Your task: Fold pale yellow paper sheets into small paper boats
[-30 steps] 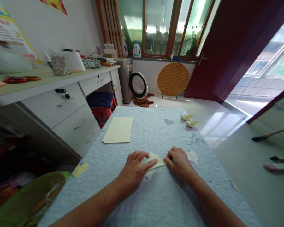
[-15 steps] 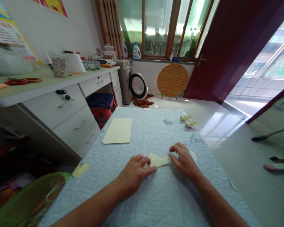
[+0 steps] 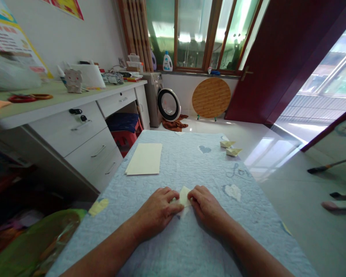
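Observation:
A small piece of folded pale-yellow paper (image 3: 184, 196) lies on the cloth-covered table, between my two hands. My left hand (image 3: 163, 205) grips its left end, thumb in front and fingers curled behind. At the right end, my right hand (image 3: 204, 201) pinches the paper with thumb and fingers, and both ends are partly hidden by the fingers. Two folded paper boats (image 3: 227, 144) stand together near the table's far right corner. Toward the far left rests a stack of flat pale-yellow paper sheets (image 3: 145, 159).
A light-blue quilted cloth (image 3: 187, 157) covers the table. Left of it stands a white desk (image 3: 75, 130) with drawers, and scissors (image 3: 30, 97) on top. A green basin (image 3: 40, 246) sits low at the left. Behind are a washing machine (image 3: 152, 100) and a round wooden tabletop (image 3: 212, 97).
My right hand has moved left, closing onto the right part of the folded paper. The paper's right strip is now covered by my fingers. My left hand has shifted slightly left.

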A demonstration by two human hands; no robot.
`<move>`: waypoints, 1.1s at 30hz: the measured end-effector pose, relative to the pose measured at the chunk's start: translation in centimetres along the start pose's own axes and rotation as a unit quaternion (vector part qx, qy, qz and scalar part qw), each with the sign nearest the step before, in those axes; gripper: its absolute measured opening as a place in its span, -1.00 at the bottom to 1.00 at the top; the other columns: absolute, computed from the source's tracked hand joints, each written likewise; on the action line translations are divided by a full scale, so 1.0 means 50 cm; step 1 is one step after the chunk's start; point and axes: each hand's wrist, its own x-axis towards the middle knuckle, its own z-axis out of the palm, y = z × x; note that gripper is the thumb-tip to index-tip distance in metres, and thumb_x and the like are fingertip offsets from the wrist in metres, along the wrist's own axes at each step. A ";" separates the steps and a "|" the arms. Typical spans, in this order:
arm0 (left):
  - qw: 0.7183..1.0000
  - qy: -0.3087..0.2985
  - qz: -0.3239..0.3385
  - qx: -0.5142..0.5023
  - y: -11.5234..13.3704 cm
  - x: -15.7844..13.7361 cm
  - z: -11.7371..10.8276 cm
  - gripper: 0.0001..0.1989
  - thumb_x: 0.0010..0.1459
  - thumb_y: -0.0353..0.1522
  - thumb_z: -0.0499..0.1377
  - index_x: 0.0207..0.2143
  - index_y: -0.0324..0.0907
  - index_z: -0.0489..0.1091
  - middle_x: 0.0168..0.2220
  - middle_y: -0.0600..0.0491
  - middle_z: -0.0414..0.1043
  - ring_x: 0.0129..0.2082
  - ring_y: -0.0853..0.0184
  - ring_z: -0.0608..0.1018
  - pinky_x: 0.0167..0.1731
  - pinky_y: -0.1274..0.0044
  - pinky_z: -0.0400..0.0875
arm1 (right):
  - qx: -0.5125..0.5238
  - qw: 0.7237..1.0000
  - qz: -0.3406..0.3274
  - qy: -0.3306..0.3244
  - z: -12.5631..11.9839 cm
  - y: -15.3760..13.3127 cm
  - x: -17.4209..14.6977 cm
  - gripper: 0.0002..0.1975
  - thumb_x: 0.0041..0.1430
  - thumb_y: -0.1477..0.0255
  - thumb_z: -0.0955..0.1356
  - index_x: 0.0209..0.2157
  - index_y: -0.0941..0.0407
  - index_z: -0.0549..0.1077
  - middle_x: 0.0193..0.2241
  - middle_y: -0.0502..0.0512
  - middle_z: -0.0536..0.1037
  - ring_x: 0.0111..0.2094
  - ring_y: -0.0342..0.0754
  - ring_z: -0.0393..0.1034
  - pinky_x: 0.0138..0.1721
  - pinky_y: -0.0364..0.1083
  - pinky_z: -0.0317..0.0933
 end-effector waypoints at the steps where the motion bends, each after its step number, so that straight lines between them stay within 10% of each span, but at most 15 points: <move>1: 1.000 -0.002 0.004 -0.008 -0.002 -0.002 -0.006 -0.76 0.21 -0.48 0.17 -0.13 0.00 0.49 -0.08 0.04 0.42 -0.10 0.20 0.41 -0.06 0.33 0.30 | -0.008 1.000 0.001 0.001 0.000 -0.002 0.000 -0.86 0.26 0.62 0.25 -0.30 0.13 0.38 -0.31 0.08 0.41 -0.23 -0.02 0.26 -0.14 -0.05 0.18; 14: 0.976 0.077 -0.100 -0.180 -0.009 0.017 -0.001 -0.88 0.15 -0.44 0.17 -0.46 -0.18 0.40 -0.30 0.04 0.43 -0.20 0.27 0.45 -0.10 0.40 0.32 | -0.082 0.995 0.057 0.013 0.017 -0.031 0.012 -0.95 0.20 0.51 0.35 -0.33 0.13 0.35 -0.33 0.06 0.42 -0.25 0.00 0.25 -0.16 -0.04 0.13; 22: 0.980 0.014 -0.194 -0.029 0.013 0.033 0.020 -0.44 0.23 -0.17 0.14 0.24 -0.13 0.19 0.24 -0.15 0.18 0.27 0.04 0.17 0.28 0.09 -0.10 | -0.115 0.991 0.067 0.014 0.019 -0.044 0.011 -0.95 0.18 0.48 0.35 -0.31 0.14 0.37 -0.30 0.10 0.43 -0.25 0.02 0.24 -0.17 -0.03 0.11; 33: 0.967 -0.112 -0.227 -0.006 0.010 0.025 -0.003 -0.32 0.23 -0.39 0.04 0.37 0.05 -0.05 0.41 -0.04 -0.12 0.41 0.10 -0.13 0.30 0.06 -0.32 | -0.129 0.981 0.141 0.023 -0.003 -0.041 0.002 -0.42 0.13 0.30 0.36 0.21 -0.07 0.30 -0.06 0.17 0.39 -0.04 0.15 0.25 0.02 0.12 0.07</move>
